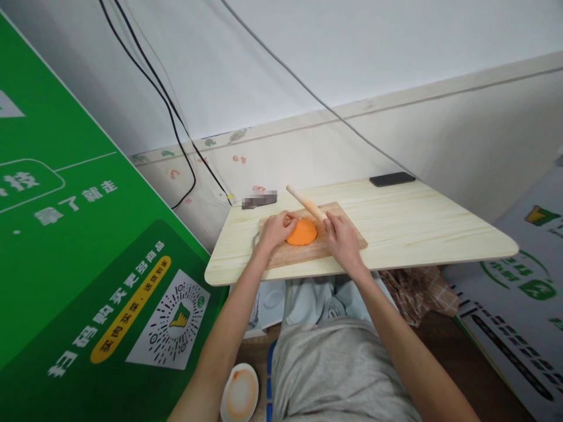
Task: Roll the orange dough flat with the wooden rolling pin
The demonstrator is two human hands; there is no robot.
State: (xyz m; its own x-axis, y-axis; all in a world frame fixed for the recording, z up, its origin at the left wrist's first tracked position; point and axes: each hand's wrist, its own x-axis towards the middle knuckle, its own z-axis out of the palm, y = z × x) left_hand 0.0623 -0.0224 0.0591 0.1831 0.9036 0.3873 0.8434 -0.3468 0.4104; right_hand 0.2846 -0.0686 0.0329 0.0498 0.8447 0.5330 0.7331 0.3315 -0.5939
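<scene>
A flat, round piece of orange dough (301, 232) lies on a wooden cutting board (292, 255). My left hand (276, 229) is at the dough's left side, its thumb and fingers closed on the edge. Gripped by one end in my right hand (342, 235) is a light wooden rolling pin (307, 203). The pin slants up and to the left, its free end beyond the far side of the dough. My right hand is over the right part of the board.
A pale wood-grain table (422, 225) carries the board. A black phone (392, 179) lies at the back right, and a dark pixelated object (259, 200) at the back left. Cables (176, 111) hang along the wall. Below, at the left, is a white plate (240, 392) with orange smears.
</scene>
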